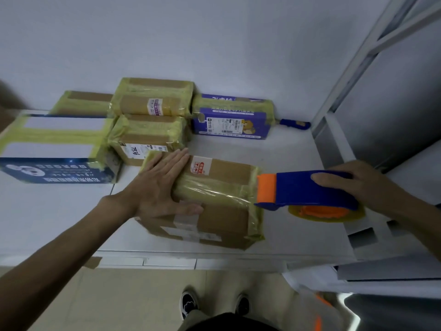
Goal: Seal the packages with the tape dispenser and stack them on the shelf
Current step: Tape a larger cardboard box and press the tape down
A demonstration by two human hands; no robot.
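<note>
Our left hand [157, 185] lies flat on the box [226, 218] on the table [286, 158]; our right hand [358, 185] grips the dispenser [307, 189] at its edge (strip [214, 189] seemingly nearly run). Behind sit taped boxes [148, 120]; shelving is not yet done.

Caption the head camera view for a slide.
Left hand flat on brown cardboard box; right hand holds blue-and-orange tape dispenser at its edge.

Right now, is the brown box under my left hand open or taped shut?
Taped shut: the brown box lies closed, its top flat under a yellowish tape band reaching the tape dispenser.
</note>
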